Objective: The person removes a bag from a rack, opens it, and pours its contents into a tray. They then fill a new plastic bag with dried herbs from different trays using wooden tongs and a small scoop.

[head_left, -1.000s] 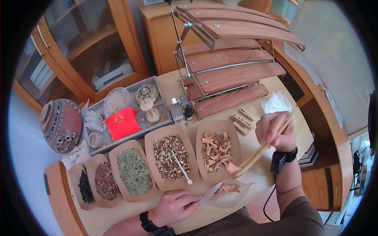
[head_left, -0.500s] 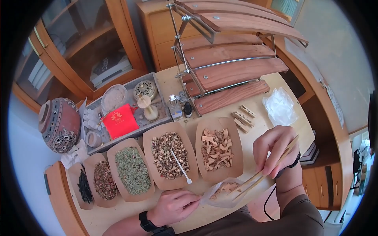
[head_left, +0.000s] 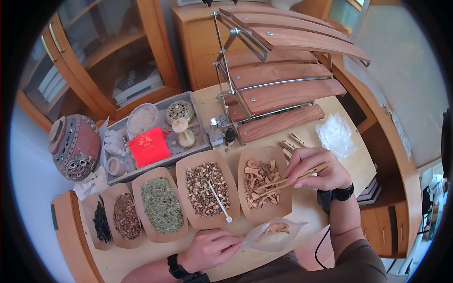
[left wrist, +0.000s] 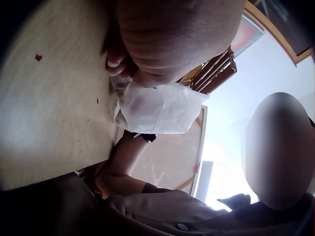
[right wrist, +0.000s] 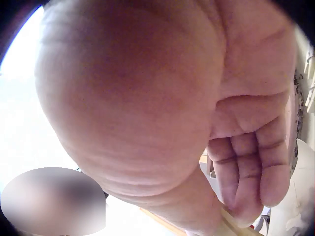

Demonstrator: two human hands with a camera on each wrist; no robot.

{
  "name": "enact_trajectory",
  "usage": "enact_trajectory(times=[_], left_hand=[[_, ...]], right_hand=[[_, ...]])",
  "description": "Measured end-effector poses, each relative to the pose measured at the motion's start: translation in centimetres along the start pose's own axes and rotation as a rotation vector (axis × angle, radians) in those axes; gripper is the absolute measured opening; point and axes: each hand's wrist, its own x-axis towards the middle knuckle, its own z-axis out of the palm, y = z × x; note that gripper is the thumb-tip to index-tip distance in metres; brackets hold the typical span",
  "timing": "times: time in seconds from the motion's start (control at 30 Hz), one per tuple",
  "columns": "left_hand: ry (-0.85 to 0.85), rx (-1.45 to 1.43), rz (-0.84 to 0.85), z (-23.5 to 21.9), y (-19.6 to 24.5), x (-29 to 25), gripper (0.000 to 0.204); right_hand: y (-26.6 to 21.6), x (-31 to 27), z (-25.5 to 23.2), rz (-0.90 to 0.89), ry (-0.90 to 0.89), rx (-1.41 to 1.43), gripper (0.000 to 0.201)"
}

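The left hand (head_left: 211,248) pinches one edge of a small translucent bag (head_left: 269,236) at the table's front; pale dried pieces lie inside it. In the left wrist view the bag (left wrist: 160,109) hangs from the fingers of the left hand (left wrist: 172,39). The right hand (head_left: 318,172) holds wooden tongs (head_left: 304,175), whose tips reach into the rightmost paper tray (head_left: 249,210) among dried tan slices (head_left: 257,173). Whether the tips grip a slice, I cannot tell. The right wrist view is mostly filled by the palm of the right hand (right wrist: 162,98), its fingers curled.
Left of that tray stand paper trays of mixed chips (head_left: 205,186), green herb (head_left: 162,205), reddish bits (head_left: 126,216) and dark strips (head_left: 101,221). Behind are a grey tray (head_left: 203,137) with a red pouch (head_left: 149,147), small bottles (head_left: 215,133), a wooden rack (head_left: 283,127), clothespins (head_left: 298,139) and crumpled plastic (head_left: 336,135).
The right hand brought a slice in the tongs down into the bag, then moved up and left to the rightmost tray. The left hand stays at the bag's edge.
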Motion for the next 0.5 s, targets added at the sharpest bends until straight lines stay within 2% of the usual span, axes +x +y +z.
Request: enact_trajectory(times=[0.13,0.5], left_hand=[[0.021,0.009,0.038,0.11,-0.14,0.00,0.014],[0.000,0.017,0.012,0.09,0.06,0.08,0.016]], right_hand=[[0.11,0.16,-0.27,0.000,-0.019,-0.003,0.018],[0.97,-0.06,-0.34,0.080,0.003,-0.011,0.016]])
